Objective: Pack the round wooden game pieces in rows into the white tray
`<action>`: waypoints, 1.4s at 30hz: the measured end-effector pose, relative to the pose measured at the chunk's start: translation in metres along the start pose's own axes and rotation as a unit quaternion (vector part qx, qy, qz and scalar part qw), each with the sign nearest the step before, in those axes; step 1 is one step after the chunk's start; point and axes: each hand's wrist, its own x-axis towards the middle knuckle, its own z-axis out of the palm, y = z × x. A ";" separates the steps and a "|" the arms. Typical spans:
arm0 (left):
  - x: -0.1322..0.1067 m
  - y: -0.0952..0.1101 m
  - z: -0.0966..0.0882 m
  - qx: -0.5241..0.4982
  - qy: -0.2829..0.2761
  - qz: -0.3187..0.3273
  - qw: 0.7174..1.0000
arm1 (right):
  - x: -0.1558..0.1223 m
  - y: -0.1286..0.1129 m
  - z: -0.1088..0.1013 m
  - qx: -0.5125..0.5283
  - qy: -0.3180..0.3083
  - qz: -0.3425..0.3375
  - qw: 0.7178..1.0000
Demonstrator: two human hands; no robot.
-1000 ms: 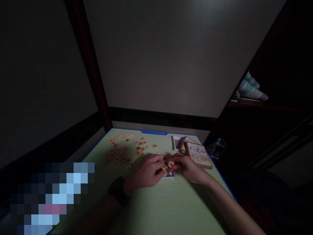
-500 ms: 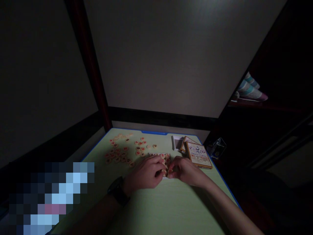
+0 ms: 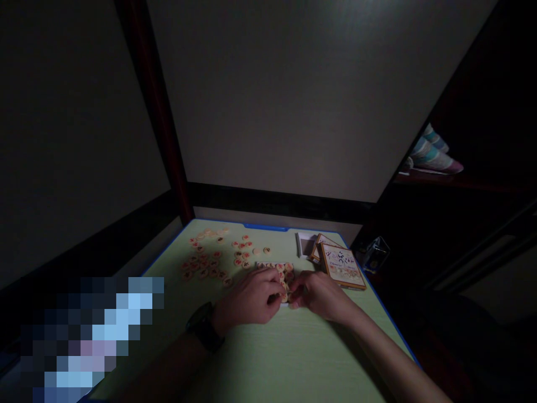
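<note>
A small white-edged box (image 3: 274, 263) holds rows of round Chinese chess pieces (image 3: 288, 267) with red and dark characters. Over its left part lies my left hand (image 3: 255, 296), a dark watch on the wrist. Its fingers are curled down onto the pieces, and what the tips grip is hidden. At the box's right front corner my right hand (image 3: 316, 294) is closed in a pinch at a Chinese chess piece, which the fingers mostly cover. The two hands' fingertips are close together.
Loose Chinese chess pieces (image 3: 204, 263) are scattered over the left and back of the green table (image 3: 268, 352). At the back right stand a white open tray (image 3: 306, 246) and a printed box lid (image 3: 343, 266). A wall panel (image 3: 268, 112) rises behind the table.
The fingers of my right hand have shifted slightly at the box's front right corner. My left hand stays over the box. The view has moved very little.
</note>
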 end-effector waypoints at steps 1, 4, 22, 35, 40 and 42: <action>0.000 0.000 0.000 -0.001 0.002 0.001 1.000 | 0.000 0.001 0.001 0.006 -0.002 -0.004 1.000; -0.001 -0.001 0.001 -0.007 0.003 0.008 1.000 | 0.000 0.004 0.002 0.016 -0.008 -0.027 0.999; -0.014 -0.096 -0.076 0.226 -0.018 -0.448 0.865 | 0.000 0.004 -0.005 0.036 0.006 -0.060 0.998; -0.023 -0.099 -0.052 0.292 -0.045 -0.399 0.868 | 0.005 0.007 -0.001 0.017 0.060 -0.050 0.997; -0.019 -0.098 -0.049 0.304 0.001 -0.397 0.866 | 0.006 0.008 -0.001 0.016 0.083 -0.045 0.995; -0.014 -0.098 -0.049 0.273 0.020 -0.391 0.879 | 0.006 0.007 -0.002 0.027 0.088 -0.042 0.995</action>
